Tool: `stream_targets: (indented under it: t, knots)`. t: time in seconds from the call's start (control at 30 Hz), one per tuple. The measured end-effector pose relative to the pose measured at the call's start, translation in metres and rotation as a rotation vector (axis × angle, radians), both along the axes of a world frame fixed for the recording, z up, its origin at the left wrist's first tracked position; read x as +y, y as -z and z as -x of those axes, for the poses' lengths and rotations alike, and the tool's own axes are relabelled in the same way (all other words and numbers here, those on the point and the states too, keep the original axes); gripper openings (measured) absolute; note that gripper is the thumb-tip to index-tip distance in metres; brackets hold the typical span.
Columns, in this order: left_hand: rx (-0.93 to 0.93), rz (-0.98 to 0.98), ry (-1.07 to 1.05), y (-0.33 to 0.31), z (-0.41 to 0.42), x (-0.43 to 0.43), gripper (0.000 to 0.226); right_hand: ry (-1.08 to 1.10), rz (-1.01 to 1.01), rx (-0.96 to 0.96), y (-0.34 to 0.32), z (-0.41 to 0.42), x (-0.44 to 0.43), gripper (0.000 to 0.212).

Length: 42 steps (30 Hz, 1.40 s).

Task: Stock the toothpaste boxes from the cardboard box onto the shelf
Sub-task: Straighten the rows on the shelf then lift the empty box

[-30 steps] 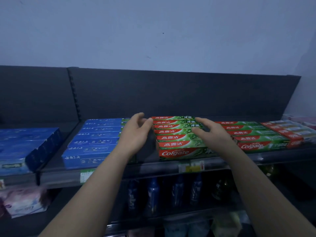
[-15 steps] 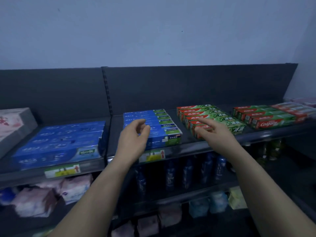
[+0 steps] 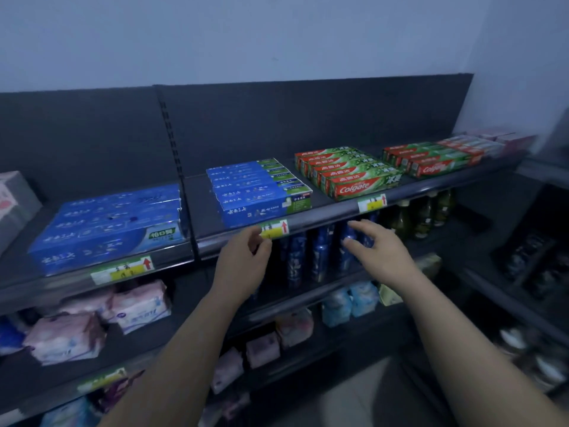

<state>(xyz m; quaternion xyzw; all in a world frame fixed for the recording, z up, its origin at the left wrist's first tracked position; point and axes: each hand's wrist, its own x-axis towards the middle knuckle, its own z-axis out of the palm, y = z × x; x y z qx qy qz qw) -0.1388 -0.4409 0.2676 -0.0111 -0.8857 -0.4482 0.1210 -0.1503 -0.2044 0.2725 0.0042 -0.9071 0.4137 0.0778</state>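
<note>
Here, dark shelf point(image 3: 326, 212) stocked with toothpaste boxes point(image 3: 348, 174), pale wall point(image 3: 277, 35)

"Colgate" on front red-green toothpaste box point(image 3: 360, 188), "Colgate" on right stack point(image 3: 435, 168), "高露洁" on their tops

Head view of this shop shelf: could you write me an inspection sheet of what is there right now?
Surface: dark top shelf, price tags on its front edge.
Job's things: Colgate boxes in two groups on the shelf, blue toothpaste boxes to their left; cardboard box not in view.
Clutter: blue bottles and green bottles on the shelf below; pink soft packs lower left.
Grippers: left hand and right hand both empty, fingers relaxed, in front of the shelf edge.
Cables: nothing seen.
Surroundings: dark back panel, pale wall above.
</note>
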Motion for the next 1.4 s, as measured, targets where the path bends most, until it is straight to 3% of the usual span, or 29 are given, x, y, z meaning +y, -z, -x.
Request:
stream_targets:
  t: [0.23, 0.57, 0.8, 1.2, 1.4]
  knots:
    - [-0.072, 0.066, 0.197, 0.03, -0.019, 0.092, 0.042, 0.201, -0.002, -0.045, 0.037, -0.076, 0.081, 0.044]
    - [-0.207, 0.007, 0.501, 0.089, -0.082, 0.261, 0.034, 0.498, 0.003, -0.222, 0.085, -0.213, 0.22, 0.044]
    - [-0.417, 0.076, 0.726, 0.145, -0.12, 0.346, 0.042, 0.69, 0.031, -0.271, 0.138, -0.285, 0.284, 0.043]
    - [-0.67, 0.048, 0.783, 0.256, -0.109, 0.418, 0.039, 0.876, 0.017, -0.429, 0.259, -0.327, 0.36, 0.045]
    - [-0.724, 0.192, 0.773, 0.329, -0.102, 0.435, 0.04, 0.938, -0.006, -0.512, 0.335, -0.345, 0.404, 0.047]
